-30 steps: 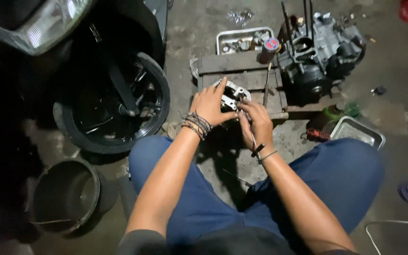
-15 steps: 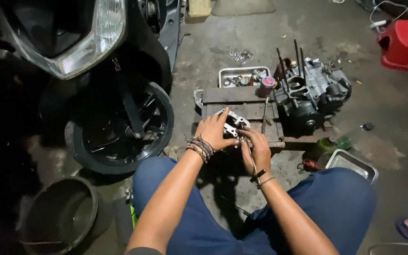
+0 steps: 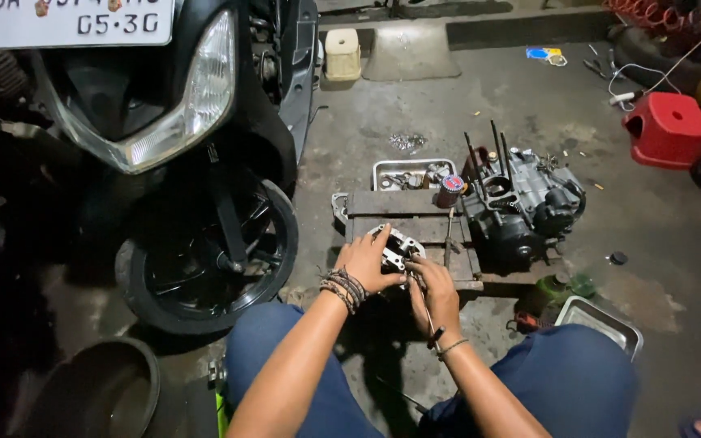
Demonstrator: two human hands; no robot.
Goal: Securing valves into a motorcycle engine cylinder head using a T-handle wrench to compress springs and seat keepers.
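My left hand (image 3: pixel 369 261) grips a small grey metal engine part (image 3: pixel 395 246) and holds it over a low wooden pallet (image 3: pixel 403 209). My right hand (image 3: pixel 434 294) sits just right of it, fingers pinched against the part's lower edge; whether it holds a small tool is unclear. Bead bracelets wrap my left wrist. A motorcycle engine block (image 3: pixel 521 207) with upright studs stands on the pallet's right end. My knees in blue trousers frame the bottom of the view.
A scooter's front wheel (image 3: pixel 208 259) and headlight (image 3: pixel 176 105) stand close on the left. A metal tray of small parts (image 3: pixel 412 173) lies behind the pallet, another tray (image 3: pixel 600 323) by my right knee. A red stool (image 3: pixel 667 130) is far right, a dark bucket (image 3: pixel 103 393) bottom left.
The view has tilted up and pulled back, so more of the scooter and the floor beyond shows. Both hands stay on the metal part over the pallet.
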